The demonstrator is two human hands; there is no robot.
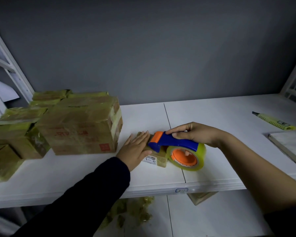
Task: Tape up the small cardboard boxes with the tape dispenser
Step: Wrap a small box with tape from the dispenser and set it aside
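Observation:
A small flat cardboard box [158,159] with a white label lies on the white shelf [229,134], mid-frame. My left hand [135,149] presses flat on its left half, fingers straight. My right hand [195,134] grips the blue handle of the tape dispenser [174,142]. The dispenser's orange-tipped head rests on the box top beside my left fingers. Its yellowish tape roll [186,156] with an orange hub hangs at the box's right end. Much of the box is hidden under hand and dispenser.
Several taped cardboard boxes [82,127] are stacked at the left of the shelf. A yellow utility knife [273,123] and a flat grey-white pad [290,147] lie at the right. Crumpled tape scraps [132,209] and another box [202,196] sit on the lower shelf.

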